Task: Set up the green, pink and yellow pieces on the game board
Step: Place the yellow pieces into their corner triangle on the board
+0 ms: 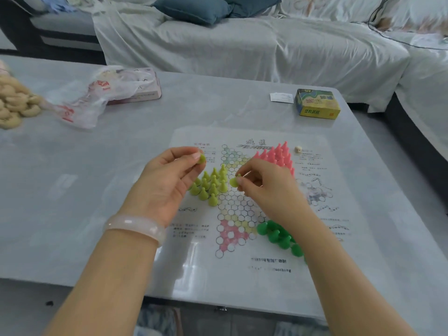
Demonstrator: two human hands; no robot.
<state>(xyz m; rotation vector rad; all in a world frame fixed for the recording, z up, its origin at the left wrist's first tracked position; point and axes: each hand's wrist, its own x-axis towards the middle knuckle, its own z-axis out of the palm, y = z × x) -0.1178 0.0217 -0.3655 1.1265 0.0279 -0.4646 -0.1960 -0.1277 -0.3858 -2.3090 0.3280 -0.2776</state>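
**Piece placement: both hands holding yellow pieces above the board**

The game board (252, 197), a printed sheet with a star-shaped grid of circles, lay flat on the grey surface (121, 166) in front of the person.

Left hand (167, 180): raised over the board's left edge, palm turned inward. The thumb and forefinger were pinched together on one yellow piece (201, 158), held above and to the left of the standing yellow group.

Right hand (269, 183): positioned over the middle of the board. Its fingertips gripped a second yellow piece (234, 181), base facing the camera, just to the right of the yellow group and close above the grid.

Piece locations:
- The yellow group (209, 185) stood upright in the left point of the star, between the two hands.
- The pink pieces (278, 156) stood upright in a tight cluster in the upper-right point, just beyond the right hand.
- The green pieces (278, 235) sat at the lower-right point, partly hidden by the right forearm; whether they stood in order could not be determined.

A small die (298, 149) rested on the board to the right of the pink pieces. A yellow box (317, 104) sat on the surface beyond the board, well apart from both hands.
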